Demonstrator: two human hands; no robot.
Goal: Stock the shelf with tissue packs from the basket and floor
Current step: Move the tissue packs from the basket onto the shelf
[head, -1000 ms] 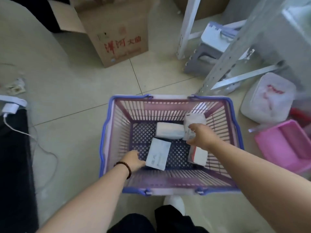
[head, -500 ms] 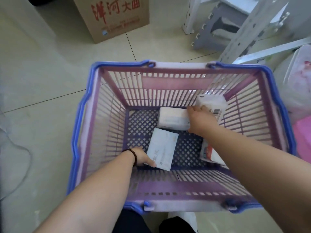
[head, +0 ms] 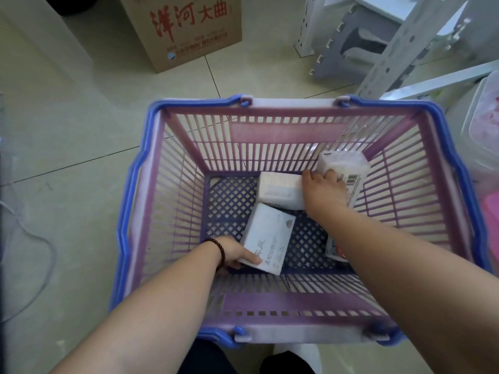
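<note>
A purple basket with a blue rim (head: 140, 184) stands on the floor below me, holding several white tissue packs. My left hand (head: 232, 252), with a bead bracelet at the wrist, grips the near end of a flat pack with printed text (head: 267, 236). My right hand (head: 324, 190) is closed over the upright pack with a barcode (head: 343, 166) leaning in the far right corner. Another pack (head: 278, 190) lies flat at the back of the basket, touching my right hand. One more pack (head: 333, 248) is mostly hidden under my right forearm.
A cardboard box with red characters (head: 186, 25) stands on the tiled floor beyond the basket. White perforated shelf uprights (head: 391, 52) and a grey folding stool (head: 359, 39) are at the far right. A translucent tub (head: 483, 125) sits right of the basket; a cable (head: 40, 252) lies left.
My head has moved down and closer to the basket. My left hand has closed on the printed pack's near end, and my right hand has settled onto the upright pack.
</note>
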